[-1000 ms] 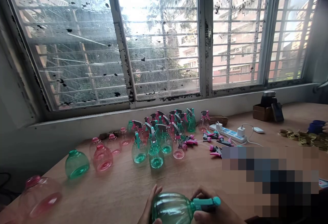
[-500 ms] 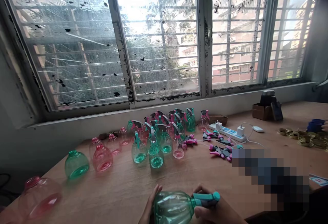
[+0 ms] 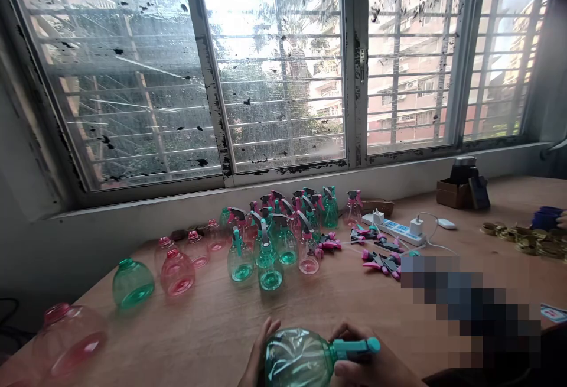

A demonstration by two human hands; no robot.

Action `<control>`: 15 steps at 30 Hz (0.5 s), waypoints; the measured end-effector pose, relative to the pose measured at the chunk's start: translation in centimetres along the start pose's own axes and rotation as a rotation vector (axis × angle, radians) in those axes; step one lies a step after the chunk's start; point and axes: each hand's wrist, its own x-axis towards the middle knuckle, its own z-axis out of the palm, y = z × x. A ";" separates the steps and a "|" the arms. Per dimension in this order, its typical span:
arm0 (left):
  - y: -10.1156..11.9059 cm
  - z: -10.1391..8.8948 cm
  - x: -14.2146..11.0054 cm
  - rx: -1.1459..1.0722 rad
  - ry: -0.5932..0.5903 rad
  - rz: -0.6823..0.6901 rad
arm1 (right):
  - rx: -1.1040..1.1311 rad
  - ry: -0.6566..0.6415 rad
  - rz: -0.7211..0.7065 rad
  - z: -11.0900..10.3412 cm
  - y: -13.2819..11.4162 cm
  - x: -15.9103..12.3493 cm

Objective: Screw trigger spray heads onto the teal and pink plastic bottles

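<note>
The left hand (image 3: pixel 260 356) cupped the base of the green spray bottle (image 3: pixel 299 356), which lay sideways between the 2 hands. The right hand (image 3: pixel 370 363) pinched its neck, just below the teal spray head (image 3: pixel 357 348).

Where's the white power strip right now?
In the head view, the white power strip lies on the table right of centre, just beyond the loose pink-and-black spray heads, with white plugs in it.

Lg. window (image 3: pixel 283 74) w/ 4 barred, grimy panes, frame paint peeling; bright daylight from outside. Pale wall (image 3: pixel 133 215) below, brown wood table (image 3: pixel 186 334) alongside.
</note>
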 end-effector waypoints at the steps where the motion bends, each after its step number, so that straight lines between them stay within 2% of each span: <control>1: -0.3 0.1 0.2 -0.037 0.017 -0.053 | 0.004 0.003 -0.001 0.0 0.0 0.0; 3: -0.7 0.3 0.7 -0.121 0.047 -0.158 | 0.011 0.009 -0.002 -0.1 0.0 0.0; 5: -1.0 0.5 1.0 -0.173 0.062 -0.203 | 0.016 0.012 -0.008 -0.1 0.1 0.0; 11: -1.7 0.3 1.1 -0.102 0.086 -0.195 | 0.088 0.032 0.029 0.2 0.4 0.1; 15: -1.7 -0.2 0.3 -0.007 0.022 -0.055 | 0.135 0.029 0.076 0.3 0.6 0.1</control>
